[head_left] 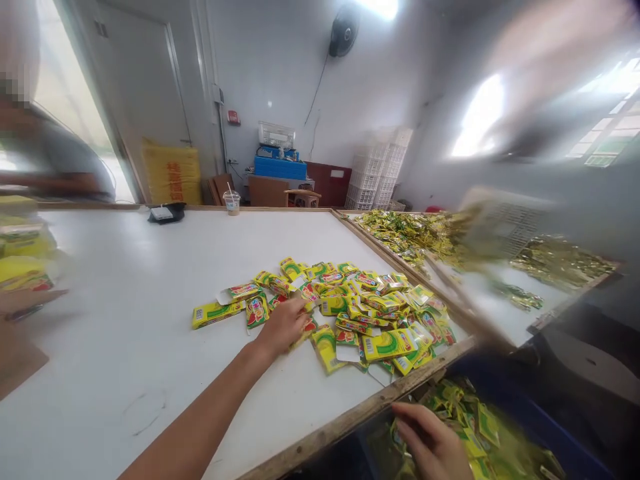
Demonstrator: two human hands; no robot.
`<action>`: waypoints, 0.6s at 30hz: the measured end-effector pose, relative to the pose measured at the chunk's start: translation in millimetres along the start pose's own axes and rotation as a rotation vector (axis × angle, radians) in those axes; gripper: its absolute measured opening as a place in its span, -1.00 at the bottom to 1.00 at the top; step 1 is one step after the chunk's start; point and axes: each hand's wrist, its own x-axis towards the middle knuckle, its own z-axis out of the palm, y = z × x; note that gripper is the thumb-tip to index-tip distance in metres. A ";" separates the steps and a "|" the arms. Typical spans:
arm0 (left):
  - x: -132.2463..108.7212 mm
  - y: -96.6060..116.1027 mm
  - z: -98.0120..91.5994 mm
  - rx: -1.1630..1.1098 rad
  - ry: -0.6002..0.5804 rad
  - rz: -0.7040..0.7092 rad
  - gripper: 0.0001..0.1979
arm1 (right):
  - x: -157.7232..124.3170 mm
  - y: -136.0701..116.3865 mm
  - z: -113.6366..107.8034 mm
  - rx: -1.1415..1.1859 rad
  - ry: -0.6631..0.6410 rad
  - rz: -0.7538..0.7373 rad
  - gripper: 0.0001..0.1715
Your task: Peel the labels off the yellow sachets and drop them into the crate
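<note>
Small yellow cartons [390,343] with green and red print lie in a loose pile on the white table; some have open white flaps. My left hand [286,327] is at the pile's left side, its fingers curled down around a small carton that they mostly hide. Low on the right, my right hand [433,443] is over a dark blue bin [555,433] beyond the table's wooden edge. Its thumb and forefinger are apart, with nothing visible between them. More yellow-green cartons [487,423] fill the bin.
A second framed table on the right bears heaps of shiny gold-green packets [415,233] and a blurred white crate [515,217]. A plastic cup [232,201] and a black pouch [167,213] stand at the far edge. At left, a person [60,157] is beside more cartons.
</note>
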 end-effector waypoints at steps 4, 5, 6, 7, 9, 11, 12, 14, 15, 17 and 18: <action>-91.9 3.8 -18.6 -0.176 -0.013 -0.083 -0.72 | 27.8 -56.9 84.3 0.401 -0.152 0.113 -0.60; -116.0 3.1 -20.6 -0.278 -0.019 -0.133 -0.68 | 31.5 -66.0 103.8 0.490 -0.207 0.147 -0.56; -138.3 2.4 -21.6 -0.446 -0.016 -0.212 -0.66 | 33.3 -73.2 122.0 0.563 -0.272 0.177 -0.53; -158.0 2.0 -22.0 -0.575 -0.005 -0.281 -0.64 | 33.2 -78.8 138.3 0.616 -0.336 0.201 -0.52; -187.2 3.8 -22.9 -0.780 0.045 -0.393 -0.63 | 29.3 -86.4 163.7 0.673 -0.448 0.223 -0.56; -202.2 9.0 -26.2 -0.842 0.097 -0.449 -0.61 | 24.6 -91.7 178.3 0.686 -0.516 0.225 -0.62; -205.2 12.5 -29.0 -0.854 0.117 -0.470 -0.60 | 23.2 -94.0 182.1 0.681 -0.545 0.226 -0.65; -205.3 19.1 -35.1 -0.871 0.130 -0.507 -0.61 | 23.2 -97.9 185.0 0.655 -0.616 0.231 -0.68; -203.5 21.4 -37.5 -0.880 0.130 -0.517 -0.63 | 24.4 -99.4 185.2 0.635 -0.648 0.229 -0.69; -198.7 22.0 -39.8 -0.890 0.150 -0.507 -0.66 | 28.0 -100.5 184.6 0.582 -0.676 0.196 -0.70; -196.2 20.0 -39.6 -0.870 0.176 -0.486 -0.67 | 30.1 -100.2 184.3 0.550 -0.668 0.152 -0.71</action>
